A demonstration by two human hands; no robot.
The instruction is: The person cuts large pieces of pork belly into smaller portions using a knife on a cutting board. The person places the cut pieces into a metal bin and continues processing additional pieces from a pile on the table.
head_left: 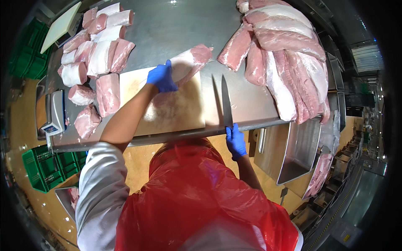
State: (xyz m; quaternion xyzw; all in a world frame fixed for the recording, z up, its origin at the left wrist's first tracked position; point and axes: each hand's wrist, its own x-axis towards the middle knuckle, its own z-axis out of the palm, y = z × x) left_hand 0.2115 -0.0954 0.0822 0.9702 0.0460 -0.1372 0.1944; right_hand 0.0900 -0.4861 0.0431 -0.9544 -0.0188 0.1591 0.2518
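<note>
Pork loin piece (190, 62), one, pale fat along one face, pink lean at the far end. Head view, the only one. Location: across the far edge of the white cutting board (190, 119), its far end reaching past the board over the steel worktop (176, 21). Whether it rests flat or is slightly lifted, I cannot tell from here.

Long axis: slanting, near left to far right, away from the person.

Left hand (162, 78), blue-gloved: clamped on the near-left end of the loin piece, thumb raised on the far side. By far the nearer of the two; the meat runs off from it to the right and away.

Right hand (235, 143), blue-gloved: closed round the handle of a long knife (226, 100), just off the worktop's near edge. From this hand the loin piece lies farther out and to the left.

Knife: blade pointing away from the person, over bare steel to the right of the board. Tip near the far end of the meat, a gap between them. Blade line and loin axis are not parallel; the meat leans rightward, toward the tip's side.

Also present: whole pork loins (289, 54), heaped at far right; shorter loin chunks (104, 54), grouped at left; weighing scale (54, 113), at the left edge; green crates (39, 169), below it; red apron (188, 196), on the person.
</note>
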